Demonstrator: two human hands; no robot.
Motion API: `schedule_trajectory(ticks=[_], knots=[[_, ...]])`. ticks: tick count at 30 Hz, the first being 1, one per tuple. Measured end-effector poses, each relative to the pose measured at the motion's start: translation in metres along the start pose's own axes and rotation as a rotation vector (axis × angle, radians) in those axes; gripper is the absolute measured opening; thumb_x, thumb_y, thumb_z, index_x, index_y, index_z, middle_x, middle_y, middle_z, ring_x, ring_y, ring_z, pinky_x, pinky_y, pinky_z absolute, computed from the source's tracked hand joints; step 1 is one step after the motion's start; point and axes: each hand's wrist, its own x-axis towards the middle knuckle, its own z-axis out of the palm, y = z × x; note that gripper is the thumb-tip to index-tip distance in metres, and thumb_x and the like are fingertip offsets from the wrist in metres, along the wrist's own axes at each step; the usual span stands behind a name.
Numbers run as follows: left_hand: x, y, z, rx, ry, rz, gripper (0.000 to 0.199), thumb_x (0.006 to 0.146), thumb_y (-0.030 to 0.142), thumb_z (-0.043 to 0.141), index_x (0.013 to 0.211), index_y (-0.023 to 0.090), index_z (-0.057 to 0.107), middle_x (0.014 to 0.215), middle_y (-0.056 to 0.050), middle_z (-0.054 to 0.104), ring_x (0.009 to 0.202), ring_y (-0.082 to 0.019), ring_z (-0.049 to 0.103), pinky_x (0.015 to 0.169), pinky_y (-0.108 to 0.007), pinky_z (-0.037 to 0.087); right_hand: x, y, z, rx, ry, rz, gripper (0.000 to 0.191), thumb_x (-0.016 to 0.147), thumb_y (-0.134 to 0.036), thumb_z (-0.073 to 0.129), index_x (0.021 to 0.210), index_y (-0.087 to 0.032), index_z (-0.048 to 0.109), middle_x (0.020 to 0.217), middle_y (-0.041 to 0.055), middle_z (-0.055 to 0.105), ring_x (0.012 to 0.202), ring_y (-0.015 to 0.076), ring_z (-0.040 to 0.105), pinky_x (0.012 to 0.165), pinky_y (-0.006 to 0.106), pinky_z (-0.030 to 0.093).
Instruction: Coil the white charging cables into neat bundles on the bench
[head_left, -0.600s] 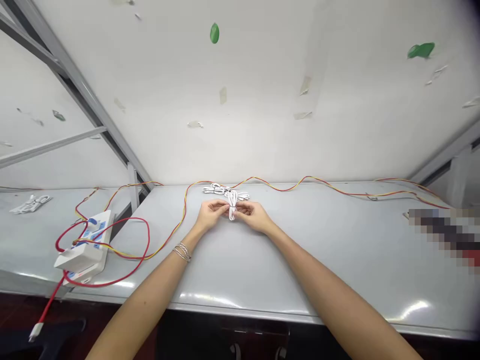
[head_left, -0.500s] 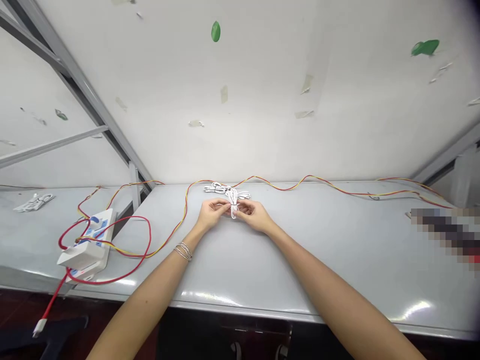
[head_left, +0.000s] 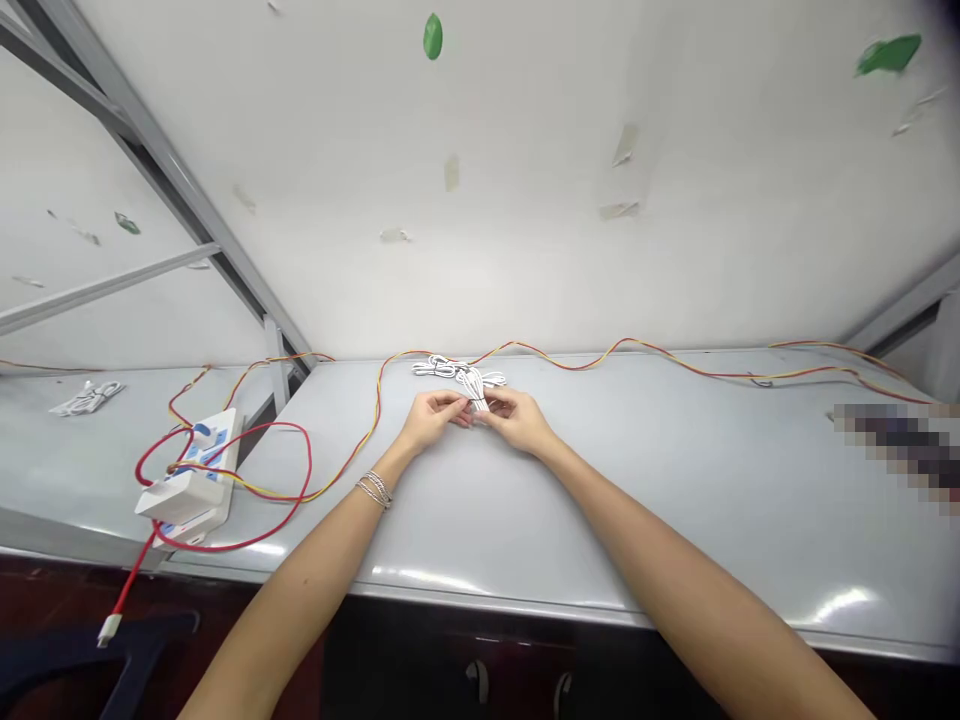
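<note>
Between my two hands is a bundled white cable (head_left: 472, 382), folded into loops with a dark tie round its middle. My left hand (head_left: 433, 417) pinches it from the left, thumb and fingertips at the tie. From the right, my right hand (head_left: 519, 420) grips its lower end, with the fingers curled behind it. Just beyond, on the grey table (head_left: 465, 520), lies another bundled white cable (head_left: 435, 368). Part of a further white bundle (head_left: 495, 379) shows behind the held one, mostly hidden by it.
A white power strip (head_left: 222, 485) with a plugged-in adapter (head_left: 178, 497) and a looped red cable (head_left: 309, 450) stands at left. A twisted red-yellow wire (head_left: 600, 362) runs along the back wall. One more white bundle (head_left: 88, 397) lies far left. A blurred-out object (head_left: 900, 445) is at right.
The held cable bundle has tilted, its lower end turning toward my right hand. Both hands keep hold of it. The whole view has shifted slightly.
</note>
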Motion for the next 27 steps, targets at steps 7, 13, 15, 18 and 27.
schedule_trajectory(ticks=[7, 13, 15, 18, 27], knots=[[-0.001, 0.002, -0.003, -0.004, -0.016, -0.047, 0.045, 0.067, 0.049, 0.084, 0.080, 0.008, 0.071, 0.072, -0.009, 0.072, 0.062, -0.018, 0.069, 0.062, -0.031, 0.058, -0.001, -0.002, 0.000, 0.005, 0.003, 0.002, 0.039, 0.075, -0.039, 0.073, 0.108, -0.017, 0.074, 0.095, 0.0070, 0.069, 0.075, 0.0166, 0.059, 0.068, 0.029, 0.050], [0.002, 0.000, -0.007, -0.045, -0.027, -0.076, 0.044, 0.063, 0.046, 0.087, 0.080, 0.009, 0.070, 0.072, -0.007, 0.070, 0.059, -0.015, 0.065, 0.058, -0.027, 0.055, -0.002, -0.007, 0.000, -0.023, 0.004, -0.016, 0.036, 0.076, -0.040, 0.073, 0.104, -0.018, 0.075, 0.093, 0.0059, 0.067, 0.075, 0.0159, 0.058, 0.070, 0.029, 0.050], [0.002, 0.000, -0.008, -0.054, -0.032, -0.092, 0.042, 0.063, 0.044, 0.087, 0.080, 0.009, 0.069, 0.071, -0.006, 0.069, 0.058, -0.014, 0.064, 0.057, -0.026, 0.054, -0.003, -0.009, 0.000, -0.032, 0.005, -0.012, 0.036, 0.076, -0.041, 0.073, 0.103, -0.018, 0.074, 0.090, 0.0053, 0.066, 0.074, 0.0159, 0.058, 0.069, 0.029, 0.050], [0.001, -0.001, -0.009, -0.055, -0.050, -0.094, 0.038, 0.066, 0.040, 0.086, 0.080, 0.010, 0.068, 0.066, -0.004, 0.067, 0.055, -0.013, 0.062, 0.057, -0.026, 0.051, -0.004, -0.010, 0.001, -0.054, -0.003, -0.019, 0.034, 0.077, -0.041, 0.072, 0.101, -0.017, 0.073, 0.087, 0.0047, 0.065, 0.072, 0.0152, 0.058, 0.069, 0.029, 0.050], [-0.001, 0.000, -0.002, 0.063, 0.030, -0.010, 0.037, 0.068, 0.041, 0.083, 0.080, 0.012, 0.064, 0.061, -0.003, 0.065, 0.053, -0.013, 0.060, 0.055, -0.027, 0.051, -0.005, -0.017, 0.003, -0.109, -0.014, -0.003, 0.031, 0.078, -0.043, 0.069, 0.094, -0.017, 0.071, 0.077, 0.0029, 0.063, 0.065, 0.0140, 0.054, 0.064, 0.028, 0.049]])
